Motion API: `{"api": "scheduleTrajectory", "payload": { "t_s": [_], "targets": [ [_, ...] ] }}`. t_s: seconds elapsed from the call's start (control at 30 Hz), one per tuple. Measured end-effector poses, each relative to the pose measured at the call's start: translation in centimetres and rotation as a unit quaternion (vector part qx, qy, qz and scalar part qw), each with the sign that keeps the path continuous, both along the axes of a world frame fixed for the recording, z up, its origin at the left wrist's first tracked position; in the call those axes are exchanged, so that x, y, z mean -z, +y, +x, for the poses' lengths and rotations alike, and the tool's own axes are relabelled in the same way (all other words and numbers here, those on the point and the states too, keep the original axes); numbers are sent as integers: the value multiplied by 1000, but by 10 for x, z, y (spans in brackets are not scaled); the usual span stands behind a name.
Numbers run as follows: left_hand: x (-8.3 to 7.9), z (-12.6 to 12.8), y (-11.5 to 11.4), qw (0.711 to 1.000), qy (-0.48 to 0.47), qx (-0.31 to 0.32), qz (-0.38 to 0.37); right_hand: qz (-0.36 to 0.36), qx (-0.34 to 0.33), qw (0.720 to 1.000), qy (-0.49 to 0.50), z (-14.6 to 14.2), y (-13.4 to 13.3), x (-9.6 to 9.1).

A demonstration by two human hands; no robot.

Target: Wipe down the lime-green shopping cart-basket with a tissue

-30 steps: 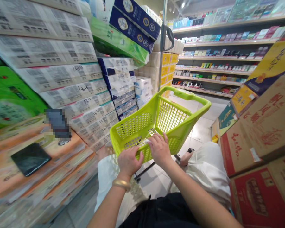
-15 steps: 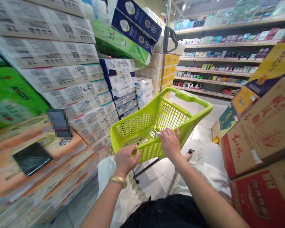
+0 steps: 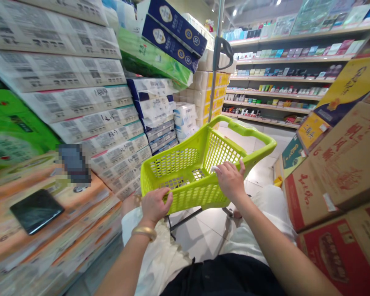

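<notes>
A lime-green plastic shopping cart [image 3: 185,203] with lattice sides stands tilted in front of my knees, with bare basket floor showing inside. My left hand [image 3: 156,204] grips the near rim at the left, fingers curled over the edge and thumb on the outer side. Farther right along that rim, my right hand [image 3: 231,181] is closed over the edge. A small white wad [image 3: 215,169], perhaps tissue or a wipe, pokes out from under its fingertips. The cart's looped handle [image 3: 246,129] faces away from me at the far right.
Stacked tissue packs [image 3: 107,127] rise close on the left. A dark phone [image 3: 37,211] lies on orange packs [image 3: 80,209] there. Cardboard cartons [image 3: 342,176] crowd the right. A grey pole [image 3: 214,82] stands behind the cart; stocked shelves [image 3: 283,78] line the back.
My right hand has slid to the right along the cart's rim with the white wad. My left hand keeps its grip and sits slightly farther left. The cart has turned a little.
</notes>
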State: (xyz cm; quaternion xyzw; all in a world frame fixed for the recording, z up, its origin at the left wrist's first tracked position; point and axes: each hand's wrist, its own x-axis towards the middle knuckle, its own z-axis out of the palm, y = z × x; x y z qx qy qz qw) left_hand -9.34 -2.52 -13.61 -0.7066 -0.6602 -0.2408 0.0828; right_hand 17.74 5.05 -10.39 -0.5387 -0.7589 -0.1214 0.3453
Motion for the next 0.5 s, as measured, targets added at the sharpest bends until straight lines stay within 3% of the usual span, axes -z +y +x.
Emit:
{"api": "scheduleTrajectory", "payload": {
  "t_s": [0.13, 0.5],
  "targets": [
    [-2, 1, 2, 1000, -2, 7, -15, 16, 31, 999, -4, 15, 7, -6],
    [-7, -8, 8, 995, -81, 50, -9, 2, 23, 1000, 8, -8, -9, 3]
  ]
}}
